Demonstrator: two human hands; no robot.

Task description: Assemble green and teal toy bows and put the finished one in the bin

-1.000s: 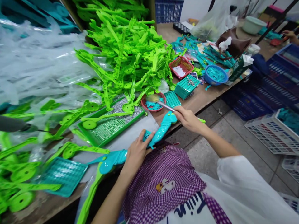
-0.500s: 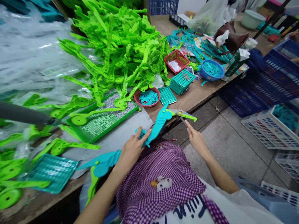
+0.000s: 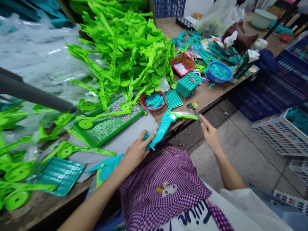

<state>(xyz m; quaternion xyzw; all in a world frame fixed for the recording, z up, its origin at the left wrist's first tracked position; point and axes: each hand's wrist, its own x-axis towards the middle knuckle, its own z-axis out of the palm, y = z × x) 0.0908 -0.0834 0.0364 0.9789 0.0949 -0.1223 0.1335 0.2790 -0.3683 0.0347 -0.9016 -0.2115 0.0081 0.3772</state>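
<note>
My left hand (image 3: 138, 146) holds the near end of the teal tool (image 3: 161, 130), fingers laid over it; what the thumb does underneath I can't make out. The tool lies at the near edge of the bench (image 3: 207, 96), its green arm (image 3: 186, 116) pointing off to my right. My right hand (image 3: 209, 133) is closed round the handle of a small hammer (image 3: 192, 105).

To strike well, I'd say, I should press the tool flat, line the hammer's face squarely over the joint before tapping, and use short, even blows — a slanted hit could skid or mark the plastic. My left fingers ought to stay clear of the swing.

Half a second ago the hammer's head was over the green arm; now it's beyond it — lifted away, I think — while my left hand keeps its hold.
</note>
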